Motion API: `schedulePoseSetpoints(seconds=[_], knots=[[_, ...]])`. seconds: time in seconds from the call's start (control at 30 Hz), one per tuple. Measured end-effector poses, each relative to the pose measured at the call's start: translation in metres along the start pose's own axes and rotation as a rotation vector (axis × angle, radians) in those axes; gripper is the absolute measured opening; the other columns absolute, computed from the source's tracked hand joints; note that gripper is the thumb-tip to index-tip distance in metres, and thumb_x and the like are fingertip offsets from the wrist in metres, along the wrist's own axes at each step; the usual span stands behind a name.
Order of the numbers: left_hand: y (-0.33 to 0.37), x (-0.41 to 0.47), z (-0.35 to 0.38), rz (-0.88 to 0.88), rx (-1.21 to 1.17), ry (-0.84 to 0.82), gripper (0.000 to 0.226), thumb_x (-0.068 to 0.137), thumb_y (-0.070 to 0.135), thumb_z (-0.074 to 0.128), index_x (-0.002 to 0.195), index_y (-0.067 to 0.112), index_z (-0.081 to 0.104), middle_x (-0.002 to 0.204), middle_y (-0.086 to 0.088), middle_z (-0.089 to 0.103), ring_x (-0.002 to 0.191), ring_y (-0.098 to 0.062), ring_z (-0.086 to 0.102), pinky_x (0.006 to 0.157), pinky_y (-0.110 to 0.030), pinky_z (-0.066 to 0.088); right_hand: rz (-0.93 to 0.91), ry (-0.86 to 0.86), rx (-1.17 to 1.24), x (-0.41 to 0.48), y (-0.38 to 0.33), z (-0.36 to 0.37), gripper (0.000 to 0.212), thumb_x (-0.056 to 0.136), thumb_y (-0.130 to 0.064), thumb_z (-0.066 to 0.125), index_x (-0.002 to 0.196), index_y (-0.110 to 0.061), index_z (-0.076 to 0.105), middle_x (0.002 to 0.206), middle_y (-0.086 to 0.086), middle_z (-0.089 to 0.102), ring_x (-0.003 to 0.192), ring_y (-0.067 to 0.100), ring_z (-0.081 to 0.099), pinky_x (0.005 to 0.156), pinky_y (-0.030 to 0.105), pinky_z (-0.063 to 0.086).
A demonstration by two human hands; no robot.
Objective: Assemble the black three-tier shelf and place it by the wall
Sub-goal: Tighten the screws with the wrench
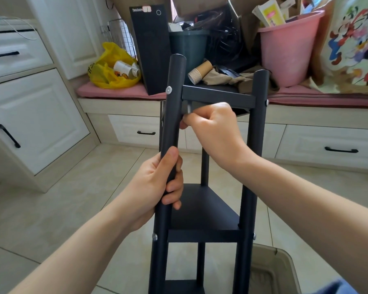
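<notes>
Judged stiff and light, the black shelf [200,206] is gripped at its left pole [174,119] by the left hand [155,187]; a grey fitting [188,108] is pinched in fingers of the right hand [212,126].

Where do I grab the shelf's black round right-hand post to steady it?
Wrap the grip round the black round right-hand post on its bare stretch below the black top tier, coming from the outer right: the round tube stands roughly upright; shelves fill its inner side.
</notes>
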State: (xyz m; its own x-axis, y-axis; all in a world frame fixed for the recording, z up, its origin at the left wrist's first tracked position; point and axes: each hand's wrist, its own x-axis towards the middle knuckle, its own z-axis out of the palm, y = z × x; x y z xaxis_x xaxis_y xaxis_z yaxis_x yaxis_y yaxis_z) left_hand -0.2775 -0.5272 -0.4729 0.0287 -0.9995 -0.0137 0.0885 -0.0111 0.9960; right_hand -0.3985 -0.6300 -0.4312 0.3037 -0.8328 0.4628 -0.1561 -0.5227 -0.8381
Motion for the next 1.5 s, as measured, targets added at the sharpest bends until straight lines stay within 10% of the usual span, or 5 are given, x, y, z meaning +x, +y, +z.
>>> schedulePoseSetpoints(seconds=[0.9,1.5], knots=[[0.001,0.004,0.002,-0.018,-0.001,-0.03,0.052,0.081,0.062,0.054,0.085,0.011,0.044,0.054,0.002,0.034,0.039,-0.011,0.03,0.046,-0.026,0.046,-0.1,0.134,0.089,0.009,0.021,0.031,0.053,0.097,-0.011,0.059,0.052,-0.033,0.042,0.042,-0.018,0.045,0.047,0.002,0.045,0.05,0.01,0.033],[-0.001,0.001,-0.003,-0.005,-0.016,-0.059,0.047,0.077,0.067,0.06,0.074,0.021,0.052,0.057,0.001,0.035,0.041,-0.012,0.032,0.048,-0.029,0.049,-0.023,-0.055,-0.004,-0.007,0.009,-0.007,0.034,0.099,-0.018,0.055,0.072,-0.004,0.069,0.039,-0.012,0.042,0.044,0.004,0.042,0.052,0.016,0.038]])
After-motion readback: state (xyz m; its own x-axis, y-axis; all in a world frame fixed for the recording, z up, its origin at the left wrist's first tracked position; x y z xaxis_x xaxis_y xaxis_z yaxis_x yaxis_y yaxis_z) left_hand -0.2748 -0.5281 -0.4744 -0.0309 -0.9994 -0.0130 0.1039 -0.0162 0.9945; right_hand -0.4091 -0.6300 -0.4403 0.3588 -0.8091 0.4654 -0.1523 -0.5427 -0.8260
